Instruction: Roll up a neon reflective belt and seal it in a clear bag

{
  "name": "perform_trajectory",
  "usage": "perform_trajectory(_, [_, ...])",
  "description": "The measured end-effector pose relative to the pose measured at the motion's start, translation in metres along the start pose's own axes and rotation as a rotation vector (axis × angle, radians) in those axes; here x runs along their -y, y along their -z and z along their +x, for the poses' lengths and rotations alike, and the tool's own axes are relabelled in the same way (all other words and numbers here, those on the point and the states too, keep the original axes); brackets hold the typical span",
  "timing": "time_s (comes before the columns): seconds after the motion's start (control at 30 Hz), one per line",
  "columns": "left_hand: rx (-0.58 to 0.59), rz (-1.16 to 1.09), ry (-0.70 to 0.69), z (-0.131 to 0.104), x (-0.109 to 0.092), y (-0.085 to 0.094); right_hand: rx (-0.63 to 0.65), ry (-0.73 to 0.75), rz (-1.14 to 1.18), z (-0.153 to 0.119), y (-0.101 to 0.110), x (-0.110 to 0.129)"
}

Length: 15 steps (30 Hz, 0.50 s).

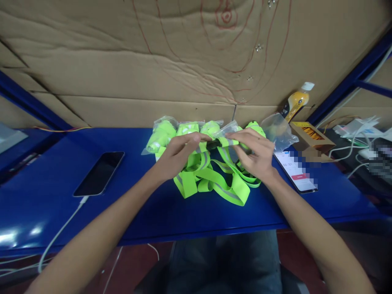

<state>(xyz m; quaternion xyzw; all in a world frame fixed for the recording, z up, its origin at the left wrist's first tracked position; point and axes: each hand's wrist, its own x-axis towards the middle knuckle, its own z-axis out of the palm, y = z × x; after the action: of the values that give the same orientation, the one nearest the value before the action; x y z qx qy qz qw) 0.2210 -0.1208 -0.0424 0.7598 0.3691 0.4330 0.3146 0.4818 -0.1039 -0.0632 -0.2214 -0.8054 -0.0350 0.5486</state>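
A neon-yellow reflective strap with grey stripes lies in loose loops on the blue table, its upper part raised between my hands. My left hand is closed on the strap just left of a black buckle. On the buckle's other side, my right hand pinches the strap, fingers pointing left. Whether the buckle is fastened I cannot tell. Behind my hands sit several rolled neon-yellow straps in clear plastic bags, partly hidden by my fingers.
A dark phone on a white cable lies at the left of the blue table. At right are a lit phone, a crumpled clear bag, an orange drink bottle and an open cardboard box. Cardboard stands behind.
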Motion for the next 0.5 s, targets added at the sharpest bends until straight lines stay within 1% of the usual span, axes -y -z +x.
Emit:
perform_trajectory(0.07, [0.015,-0.076,0.094,0.001,0.000,-0.001,-0.014,0.077,-0.050,-0.003,-0.001,-0.001])
perform_trajectory(0.17, [0.044,-0.228,0.311,0.003,0.002,0.001,-0.028,0.144,-0.143,-0.004,-0.001,-0.001])
perform_trajectory(0.2, [0.042,-0.269,0.354,0.004,0.003,0.003,-0.012,0.166,-0.154,-0.004,-0.001,-0.001])
perform_trajectory(0.23, [0.032,-0.286,0.359,0.004,0.003,0.005,0.022,0.187,-0.149,-0.003,-0.001,0.000])
perform_trajectory(0.27, [0.012,-0.269,0.326,0.005,0.003,0.008,0.071,0.200,-0.128,-0.001,0.000,0.001])
perform_trajectory(0.33, [-0.026,-0.125,0.185,0.006,0.001,0.014,0.180,0.185,-0.054,0.004,0.001,0.004])
perform_trajectory(0.37, [-0.029,-0.027,0.100,0.006,0.000,0.017,0.217,0.156,-0.022,0.006,0.002,0.006])
perform_trajectory(0.43, [0.001,0.139,-0.043,0.005,-0.003,0.018,0.241,0.062,-0.006,0.010,0.004,0.008])
perform_trajectory(0.5, [0.018,0.225,-0.141,0.001,-0.006,0.014,0.289,-0.039,-0.030,0.013,0.007,0.008])
